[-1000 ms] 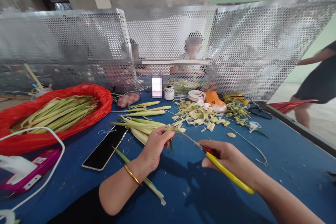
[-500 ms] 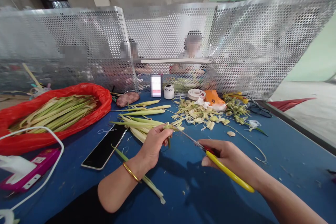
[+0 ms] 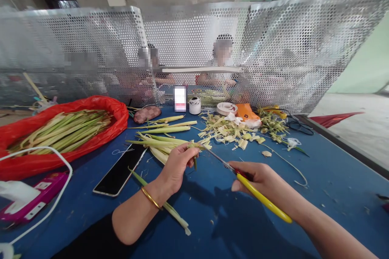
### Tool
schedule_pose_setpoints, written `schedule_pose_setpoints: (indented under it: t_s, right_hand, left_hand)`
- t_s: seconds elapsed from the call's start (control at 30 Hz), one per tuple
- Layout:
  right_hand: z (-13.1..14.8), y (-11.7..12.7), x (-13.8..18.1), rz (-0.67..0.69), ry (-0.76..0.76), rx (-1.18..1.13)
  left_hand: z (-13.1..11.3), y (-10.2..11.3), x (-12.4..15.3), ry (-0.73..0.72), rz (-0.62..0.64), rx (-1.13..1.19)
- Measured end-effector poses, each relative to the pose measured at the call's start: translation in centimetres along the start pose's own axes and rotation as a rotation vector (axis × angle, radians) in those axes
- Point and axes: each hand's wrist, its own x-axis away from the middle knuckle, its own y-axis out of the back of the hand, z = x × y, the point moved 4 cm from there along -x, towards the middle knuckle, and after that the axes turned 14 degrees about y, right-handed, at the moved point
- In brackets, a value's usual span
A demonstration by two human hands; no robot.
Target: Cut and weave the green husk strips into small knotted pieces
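My left hand (image 3: 178,164) is closed on a small green leaf piece (image 3: 194,147), held just above the blue table (image 3: 319,178). My right hand (image 3: 258,176) grips yellow-handled scissors (image 3: 243,178). Their blades point left and meet the leaf piece at my left fingertips. A gold bangle circles my left wrist. Under my left forearm lies a long green stalk (image 3: 165,206). Several pale green stalks (image 3: 161,141) lie just beyond my left hand.
A red bag (image 3: 118,123) of green stalks sits at left. A black phone (image 3: 121,170) lies near my left arm, a pink device (image 3: 33,200) with a white cable at far left. Leaf trimmings (image 3: 231,131), tape rolls and an orange object lie behind. People sit beyond a perforated metal screen (image 3: 288,56).
The person walking at the far right has left the view. My hands have stayed almost in place, with the scissors still at the leaf piece.
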Motion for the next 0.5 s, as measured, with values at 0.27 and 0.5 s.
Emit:
schedule_pose_setpoints:
  t_s: [0.27,0.5]
  right_hand:
    - [0.0,-0.04,-0.14,-0.022,0.012,0.01]
    - [0.77,0.12,-0.09,0.009,0.0,0.054]
  left_hand:
    - [0.03,0.13,-0.19,0.007,0.004,0.026]
    - [0.17,0.28,-0.43,0.007,0.019,0.031]
